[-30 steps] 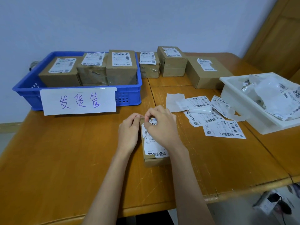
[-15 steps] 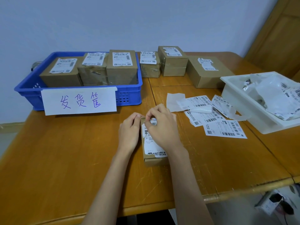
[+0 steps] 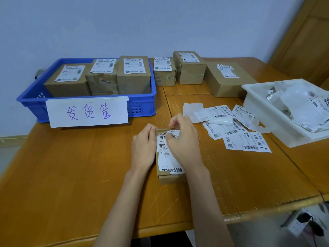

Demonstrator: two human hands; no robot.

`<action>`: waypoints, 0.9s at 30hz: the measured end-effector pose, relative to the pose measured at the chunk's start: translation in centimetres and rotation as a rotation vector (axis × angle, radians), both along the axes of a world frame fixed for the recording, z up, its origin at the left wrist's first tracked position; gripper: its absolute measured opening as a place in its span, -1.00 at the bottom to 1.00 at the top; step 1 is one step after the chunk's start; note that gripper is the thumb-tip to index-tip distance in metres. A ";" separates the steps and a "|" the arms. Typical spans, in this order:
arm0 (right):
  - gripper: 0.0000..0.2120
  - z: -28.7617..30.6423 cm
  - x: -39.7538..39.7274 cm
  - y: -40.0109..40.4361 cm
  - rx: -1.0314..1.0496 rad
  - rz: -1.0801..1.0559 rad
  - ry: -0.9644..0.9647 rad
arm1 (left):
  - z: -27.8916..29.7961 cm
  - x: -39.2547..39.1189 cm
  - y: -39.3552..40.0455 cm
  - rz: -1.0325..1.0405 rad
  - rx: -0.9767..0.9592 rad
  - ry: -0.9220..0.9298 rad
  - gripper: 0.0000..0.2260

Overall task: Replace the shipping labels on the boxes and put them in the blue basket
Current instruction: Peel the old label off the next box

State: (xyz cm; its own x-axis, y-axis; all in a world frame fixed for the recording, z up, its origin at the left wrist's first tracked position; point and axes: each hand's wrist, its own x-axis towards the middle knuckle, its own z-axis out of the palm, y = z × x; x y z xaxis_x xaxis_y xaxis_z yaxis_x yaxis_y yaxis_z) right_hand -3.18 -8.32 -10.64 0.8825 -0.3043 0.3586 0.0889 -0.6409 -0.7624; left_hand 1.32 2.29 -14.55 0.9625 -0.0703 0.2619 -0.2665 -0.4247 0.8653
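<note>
Three brown cardboard boxes (image 3: 101, 77) with clean white labels on top already sit side by side in the blue plastic basket (image 3: 142, 106) at the back left of the orange-brown wooden table (image 3: 71, 175), behind a white paper sign with purple handwriting (image 3: 88, 112) taped to its front wall, so that part looks done. Just to the right of the basket three more cardboard boxes with ragged, part-torn labels (image 3: 192, 68) wait in a row along the back, apparently not yet redone. The small brown cardboard box being worked on (image 3: 170, 178) lies flat near the middle of the table, well apart from the basket, its old white shipping label (image 3: 168, 157) torn along the top edge but mostly stuck down. The left hand (image 3: 144, 148) is curled against the box's left side, thumb and fingers pressing its upper corner to steady it. The right hand (image 3: 183, 145) lies over the label with thumb and forefinger closed together at the far edge, pinching what seems to be a strip of the label; the exact hold is hidden by the fingers. Fresh white barcode labels (image 3: 247, 143) lie loose to the right, beside a white plastic tray of crumpled label scraps (image 3: 263, 111). By my reckoning this box needs stripping, relabelling and moving.
</note>
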 end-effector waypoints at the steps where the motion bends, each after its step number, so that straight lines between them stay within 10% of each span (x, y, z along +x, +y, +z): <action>1: -0.79 -0.2 -0.1 -0.1 -0.029 0.005 0.016 | 0.0 0.0 0.0 0.001 0.006 -0.004 -0.71; 27: -0.68 -0.7 -0.7 -0.5 -0.074 -0.022 0.024 | 0.2 -0.3 0.0 0.013 0.033 -0.031 -0.71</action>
State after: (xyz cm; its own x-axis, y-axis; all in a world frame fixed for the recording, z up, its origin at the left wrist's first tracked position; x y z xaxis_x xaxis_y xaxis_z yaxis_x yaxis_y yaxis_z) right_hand -3.83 -8.81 -11.36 0.8844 -0.2970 0.3599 0.0564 -0.6975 -0.7144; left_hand 1.01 2.27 -14.39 0.9550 -0.0665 0.2889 -0.2866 -0.4566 0.8422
